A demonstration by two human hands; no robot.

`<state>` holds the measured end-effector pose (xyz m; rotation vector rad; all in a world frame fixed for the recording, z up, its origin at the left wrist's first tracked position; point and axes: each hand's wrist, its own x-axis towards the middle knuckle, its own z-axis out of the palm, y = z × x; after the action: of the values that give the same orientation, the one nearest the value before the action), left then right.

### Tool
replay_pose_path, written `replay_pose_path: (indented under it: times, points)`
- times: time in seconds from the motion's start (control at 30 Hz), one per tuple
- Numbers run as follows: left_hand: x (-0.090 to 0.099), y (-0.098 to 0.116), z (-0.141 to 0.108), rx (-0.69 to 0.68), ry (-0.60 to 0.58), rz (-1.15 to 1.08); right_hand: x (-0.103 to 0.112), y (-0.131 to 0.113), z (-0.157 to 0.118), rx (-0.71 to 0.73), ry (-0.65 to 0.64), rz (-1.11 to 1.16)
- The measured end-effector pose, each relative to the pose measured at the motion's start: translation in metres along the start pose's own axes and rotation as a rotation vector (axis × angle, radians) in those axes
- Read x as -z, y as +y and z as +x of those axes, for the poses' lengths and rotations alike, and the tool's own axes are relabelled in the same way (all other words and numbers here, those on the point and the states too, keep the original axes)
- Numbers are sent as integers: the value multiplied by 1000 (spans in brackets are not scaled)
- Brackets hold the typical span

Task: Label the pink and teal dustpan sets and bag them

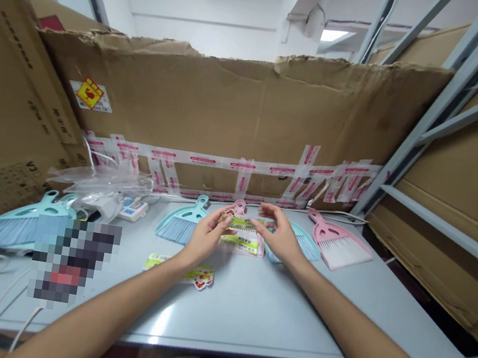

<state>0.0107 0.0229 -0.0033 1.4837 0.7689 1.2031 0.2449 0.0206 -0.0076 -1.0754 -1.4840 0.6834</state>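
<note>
My left hand (208,233) is closed on the left end of a green-and-white printed card (244,223), pinching it between thumb and fingers. My right hand (279,234) hovers by the card's right end, thumb and fingers apart; whether its thumb touches the card I cannot tell. Under the card lies a pink dustpan-and-brush set (240,206), partly covered, with a yellow-green label (240,242) over it. A blue dustpan-and-brush set (182,221) rests left of my hands, and another blue set (306,244) sits partly behind my right hand. Several similar printed cards (204,276) lie near my left forearm.
At the right is a pink dustpan with a white-bristled brush (342,244). A further blue set (18,226), cables, a power strip (133,210), clear plastic bags (103,178) and a blurred-out item occupy the left. Taped cardboard (231,111) walls the table's back; metal shelf posts rise right.
</note>
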Motion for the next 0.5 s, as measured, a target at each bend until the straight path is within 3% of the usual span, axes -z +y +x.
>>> replay_pose_path:
  times: [0.1, 0.27, 0.4, 0.5]
  points:
    - [-4, 1, -3, 34, -2, -20, 14, 1, 12, -177, -159, 119]
    - [-18, 8, -12, 57, -5, 227, 52, -10, 27, -231, -339, 32]
    - [-46, 21, -12, 55, -103, 459, 92, -14, 27, -228, -426, -14]
    - [-77, 23, -11, 55, -211, 573, 122, -12, 18, -283, -579, -26]
